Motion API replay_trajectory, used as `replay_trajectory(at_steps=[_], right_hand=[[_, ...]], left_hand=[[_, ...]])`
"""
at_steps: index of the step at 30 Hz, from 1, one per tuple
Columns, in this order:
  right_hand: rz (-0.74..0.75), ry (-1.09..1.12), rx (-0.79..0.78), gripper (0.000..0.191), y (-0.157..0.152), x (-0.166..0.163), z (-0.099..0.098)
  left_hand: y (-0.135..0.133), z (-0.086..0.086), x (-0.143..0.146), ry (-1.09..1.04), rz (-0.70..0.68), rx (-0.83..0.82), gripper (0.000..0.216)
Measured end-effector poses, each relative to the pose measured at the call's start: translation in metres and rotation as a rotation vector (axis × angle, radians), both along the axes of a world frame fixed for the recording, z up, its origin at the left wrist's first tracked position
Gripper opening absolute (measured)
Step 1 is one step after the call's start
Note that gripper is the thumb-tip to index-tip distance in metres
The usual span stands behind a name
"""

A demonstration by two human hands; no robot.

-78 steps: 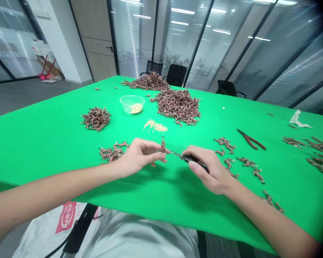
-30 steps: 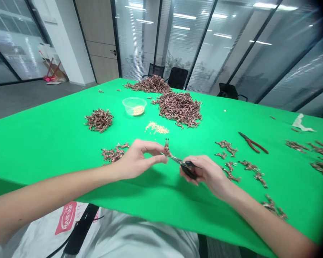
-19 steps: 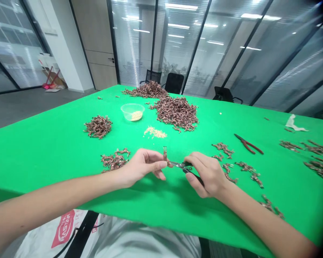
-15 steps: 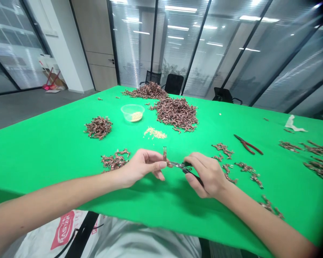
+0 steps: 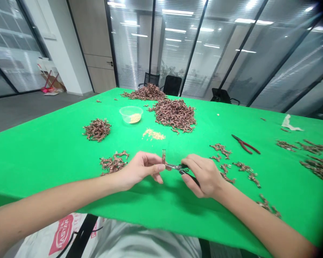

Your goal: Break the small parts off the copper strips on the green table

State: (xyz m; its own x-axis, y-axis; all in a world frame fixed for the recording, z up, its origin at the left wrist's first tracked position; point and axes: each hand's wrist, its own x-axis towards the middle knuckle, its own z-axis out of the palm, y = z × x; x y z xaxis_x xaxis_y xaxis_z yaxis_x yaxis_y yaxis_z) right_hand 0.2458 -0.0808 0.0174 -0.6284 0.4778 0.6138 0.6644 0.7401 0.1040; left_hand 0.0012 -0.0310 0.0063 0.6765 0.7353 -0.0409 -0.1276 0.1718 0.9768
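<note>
Between the thumb and fingers of my left hand [image 5: 140,171] is a small brown figure-like piece [image 5: 164,157], its two thin prongs pointing up. My right hand [image 5: 204,175] is closed around black-handled pliers [image 5: 174,166]. Their narrow metal jaws reach left to the lower part of the piece, by my left fingertips; whether they grip it I cannot tell. Just beyond my left wrist lies a small heap of similar brown pieces [image 5: 113,163]. More loose pieces [image 5: 221,149] lie beyond my right hand.
On the green cloth [image 5: 56,161] stands a clear bowl [image 5: 123,115] holding pale grains. Loose pale grains [image 5: 154,134] lie nearer. Large brown piles [image 5: 174,114] sit behind, a smaller heap [image 5: 97,129] at left. Red-handled pliers [image 5: 244,144] and white tissue [image 5: 290,123] lie right.
The view has shifted slightly, and the whole scene sits a little further left and lower. Both hands keep their holds, with hardly any movement against the table.
</note>
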Motion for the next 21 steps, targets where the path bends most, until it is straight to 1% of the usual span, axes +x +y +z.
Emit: replay_trajectory(at_steps=[8,10,12,14,15,17,19,21], right_hand=[[0.021,0.005,-0.058,0.018,-0.001,0.002,-0.004],[0.034,0.024,-0.119,0.018,-0.002,0.002,-0.003],[0.042,0.073,-0.244,0.019,-0.004,0.0,-0.001],[0.033,0.166,-0.442,0.026,-0.007,-0.003,0.002],[0.023,0.232,-0.568,0.031,-0.008,-0.005,0.004],[0.002,0.416,-0.875,0.044,-0.01,-0.01,0.006],[-0.004,0.649,-1.254,0.054,-0.011,-0.014,0.005],[0.018,0.848,-1.599,0.058,-0.01,-0.017,0.003]], left_hand=[[0.001,-0.004,-0.001,0.012,-0.029,0.051,0.031],[0.0,-0.002,-0.002,0.044,-0.022,0.106,0.032],[-0.001,0.002,-0.004,0.109,0.001,0.241,0.03],[-0.001,0.006,-0.008,0.178,0.015,0.458,0.028],[0.0,0.007,-0.01,0.19,0.012,0.573,0.027],[0.002,0.006,-0.014,0.18,-0.006,0.76,0.027],[0.006,0.004,-0.018,0.144,-0.002,0.87,0.026],[0.008,0.003,-0.02,0.121,0.025,0.908,0.026]])
